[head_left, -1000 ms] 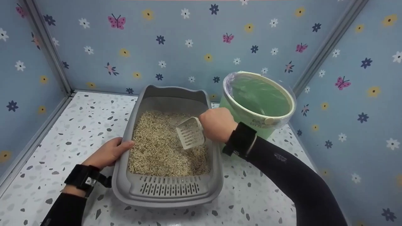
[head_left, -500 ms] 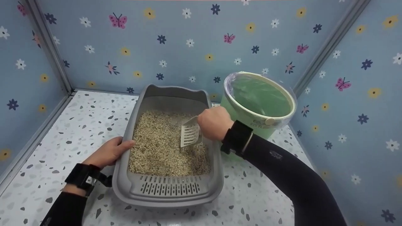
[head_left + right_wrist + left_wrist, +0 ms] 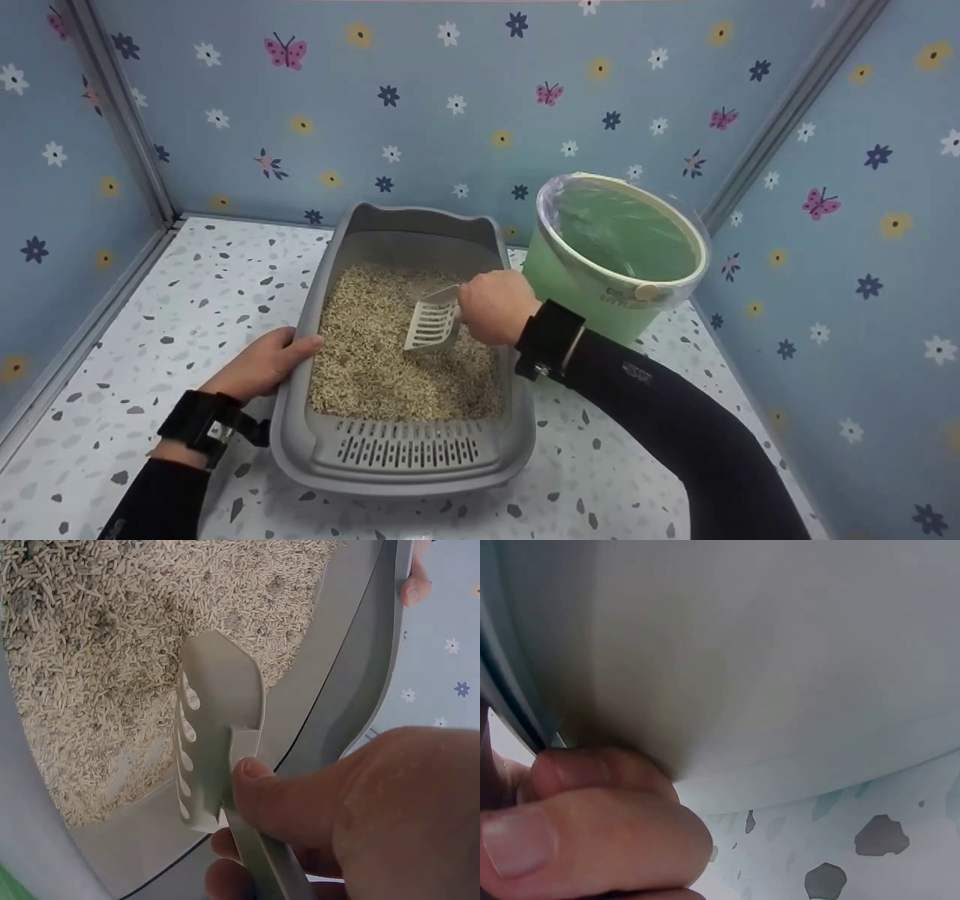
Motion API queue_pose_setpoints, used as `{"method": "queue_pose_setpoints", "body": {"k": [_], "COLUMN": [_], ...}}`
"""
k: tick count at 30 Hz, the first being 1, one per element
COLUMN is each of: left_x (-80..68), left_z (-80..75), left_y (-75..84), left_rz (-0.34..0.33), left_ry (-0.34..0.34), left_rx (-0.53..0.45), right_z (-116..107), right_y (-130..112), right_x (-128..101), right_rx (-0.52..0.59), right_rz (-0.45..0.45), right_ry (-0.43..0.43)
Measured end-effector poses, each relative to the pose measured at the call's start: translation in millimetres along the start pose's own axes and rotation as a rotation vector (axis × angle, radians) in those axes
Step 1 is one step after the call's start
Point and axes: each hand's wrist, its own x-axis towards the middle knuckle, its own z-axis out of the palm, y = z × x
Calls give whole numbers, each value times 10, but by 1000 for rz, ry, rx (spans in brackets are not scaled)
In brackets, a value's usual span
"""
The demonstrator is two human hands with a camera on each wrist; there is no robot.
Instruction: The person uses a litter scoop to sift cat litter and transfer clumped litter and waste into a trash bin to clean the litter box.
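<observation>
Grey plastic litter box (image 3: 300,420) stands on the speckled tabletop (image 3: 187,300), filled with pale pellet litter (image 3: 367,360). My left hand (image 3: 259,367) grips its left rim, thumb over the edge. My right hand (image 3: 495,306) is closed around the handle of a slotted scoop (image 3: 429,326), whose blade is tilted down, just above the litter near the right wall. At the far right stands a green bin (image 3: 592,292) with a clear liner. I think a too quick push could throw pellets over the low rim onto the tabletop.
</observation>
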Motion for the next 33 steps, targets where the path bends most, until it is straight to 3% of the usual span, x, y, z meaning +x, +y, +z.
{"method": "queue_pose_setpoints", "body": {"k": [8, 17, 22, 27, 30, 33], "left_x": [24, 29, 35, 44, 38, 30], "left_z": [5, -38, -43, -35, -23, -3], "left_y": [19, 36, 29, 22, 10, 2], "left_rz": [-7, -2, -5, -4, -4, -12], "left_ry": [-11, -14, -16, -4, 1, -8], "left_rx": [-13, -34, -35, -23, -13, -18], "right_z": [-122, -389, -400, -318, -247, -168], "right_y": [118, 71, -164, -391, -446, -393], "right_x": [9, -67, -42, 16, 53, 57], "right_rx": [-75, -365, -563, -684, -699, -645], "right_rz": [21, -97, -134, -119, -103, -119], "right_ry": [-7, 27, -47, -165, -255, -296]}}
